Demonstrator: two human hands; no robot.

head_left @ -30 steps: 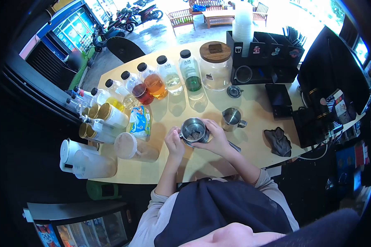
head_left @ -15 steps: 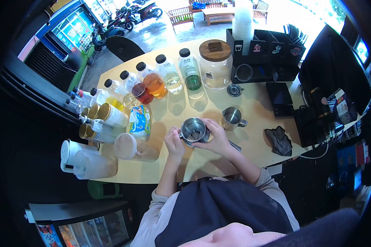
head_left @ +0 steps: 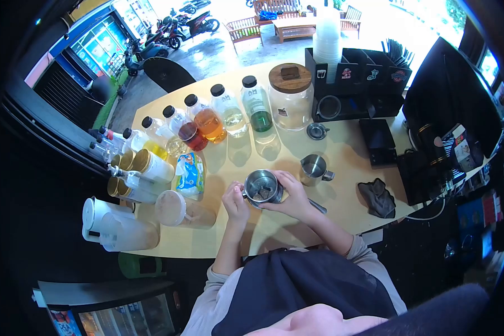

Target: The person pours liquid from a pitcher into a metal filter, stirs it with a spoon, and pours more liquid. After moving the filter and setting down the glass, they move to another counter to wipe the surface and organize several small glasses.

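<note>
Between my hands, over the near middle of the table, is a stainless-steel coffee drip filter [head_left: 261,183] with an open top and a wider rim at its base. Some dark, uneven material shows inside. My left hand [head_left: 235,203] pinches the small handle on its left side. Curved around its right side is my right hand [head_left: 290,197], thumb near the base. A metal pitcher [head_left: 313,167] stands just right of that hand. Behind it lies a small round metal lid [head_left: 317,131]. A dark flat-ended tool [head_left: 318,207] lies partly hidden by my right forearm.
Capped bottles of coloured liquid [head_left: 210,124] line the far left, beside a wooden-lidded jar [head_left: 290,101]. A wipes pack [head_left: 190,173], lidded tub [head_left: 179,210] and white jug [head_left: 115,227] stand left. Right are a grey cloth [head_left: 377,197], black box [head_left: 378,141] and cup organizer [head_left: 358,84].
The view has shifted slightly, so the table sits lower in the picture. Both hands keep hold of the filter, which now leans a little differently and shows more of its inside.
</note>
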